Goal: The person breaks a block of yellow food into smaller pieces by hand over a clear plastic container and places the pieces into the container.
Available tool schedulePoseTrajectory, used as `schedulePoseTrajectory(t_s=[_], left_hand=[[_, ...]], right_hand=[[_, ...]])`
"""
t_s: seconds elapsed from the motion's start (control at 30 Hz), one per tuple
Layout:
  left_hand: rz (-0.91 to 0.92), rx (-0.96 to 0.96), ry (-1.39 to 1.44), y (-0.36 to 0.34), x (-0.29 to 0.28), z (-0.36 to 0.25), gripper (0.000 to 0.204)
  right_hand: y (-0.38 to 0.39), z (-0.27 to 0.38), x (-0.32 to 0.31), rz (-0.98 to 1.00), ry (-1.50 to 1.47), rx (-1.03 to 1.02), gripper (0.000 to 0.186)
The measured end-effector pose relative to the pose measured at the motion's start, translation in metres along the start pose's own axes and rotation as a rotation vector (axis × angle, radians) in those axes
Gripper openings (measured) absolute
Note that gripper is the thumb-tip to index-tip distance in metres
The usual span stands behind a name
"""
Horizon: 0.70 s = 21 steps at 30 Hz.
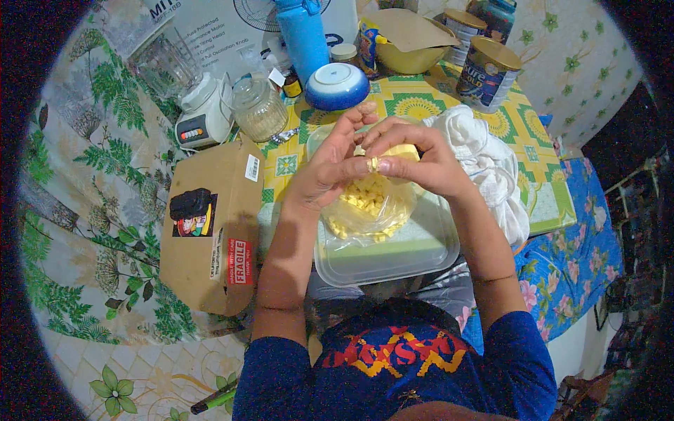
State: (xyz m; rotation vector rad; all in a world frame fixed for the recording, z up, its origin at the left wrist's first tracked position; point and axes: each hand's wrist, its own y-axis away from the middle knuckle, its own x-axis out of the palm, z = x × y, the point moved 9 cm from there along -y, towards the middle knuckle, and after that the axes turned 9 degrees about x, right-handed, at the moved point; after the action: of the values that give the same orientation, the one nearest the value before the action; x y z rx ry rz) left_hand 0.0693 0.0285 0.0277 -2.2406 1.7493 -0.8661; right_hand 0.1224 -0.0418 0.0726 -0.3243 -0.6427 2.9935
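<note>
Above a clear plastic bag (364, 210) of small yellow cubes (361, 195), my two hands meet thumb to thumb. A small pale-yellow piece (373, 165) is pinched between them. My left hand (330, 168) has its thumb on the piece and its fingers curved upward. My right hand (428, 158) curls its fingers over from the other side, thumb also on the piece. The bag rests in a shallow clear plastic container (421, 256). A larger smooth yellow block (405, 150) shows partly behind my right fingers; the rest of it is hidden.
Right of the container lies a crumpled white cloth (484, 165). A cardboard box (203, 259) stands at the left. Farther back are a blender (203, 116), a ribbed glass jar (260, 112), a blue bottle (303, 42), a blue-white bowl (337, 88), a yellow bowl (407, 56) and several cans (489, 74).
</note>
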Motion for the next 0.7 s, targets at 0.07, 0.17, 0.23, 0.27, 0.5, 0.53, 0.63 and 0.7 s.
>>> schedulePoseTrajectory(t_s=[0.07, 0.17, 0.23, 0.27, 0.5, 0.53, 0.63, 0.7], left_hand=[[0.05, 0.009, 0.005, 0.0, 0.002, 0.0, 0.093], [0.044, 0.013, -0.011, 0.0, 0.0, 0.0, 0.093], [0.029, 0.008, -0.023, 0.0, 0.001, 0.0, 0.094], [0.031, 0.007, -0.021, 0.0, 0.002, 0.001, 0.094], [-0.016, 0.009, 0.031, 0.001, -0.003, 0.001, 0.086], [-0.045, 0.013, 0.062, 0.001, -0.005, 0.002, 0.08], [-0.095, 0.005, 0.021, 0.001, -0.019, 0.004, 0.067], [-0.127, 0.026, 0.026, 0.001, -0.024, 0.004, 0.062]], right_hand=[[0.0, 0.003, 0.001, 0.005, 0.021, -0.017, 0.017], [0.001, 0.006, -0.001, -0.044, 0.045, -0.043, 0.016], [0.002, 0.003, -0.003, -0.066, 0.004, -0.049, 0.014], [0.002, 0.001, -0.004, -0.068, 0.005, -0.048, 0.014], [0.0, 0.0, -0.009, -0.146, 0.02, -0.11, 0.013], [0.001, -0.001, -0.011, -0.158, 0.015, -0.103, 0.013], [0.001, -0.005, -0.017, -0.211, 0.044, -0.075, 0.014], [0.002, -0.004, -0.02, -0.266, 0.088, -0.077, 0.014]])
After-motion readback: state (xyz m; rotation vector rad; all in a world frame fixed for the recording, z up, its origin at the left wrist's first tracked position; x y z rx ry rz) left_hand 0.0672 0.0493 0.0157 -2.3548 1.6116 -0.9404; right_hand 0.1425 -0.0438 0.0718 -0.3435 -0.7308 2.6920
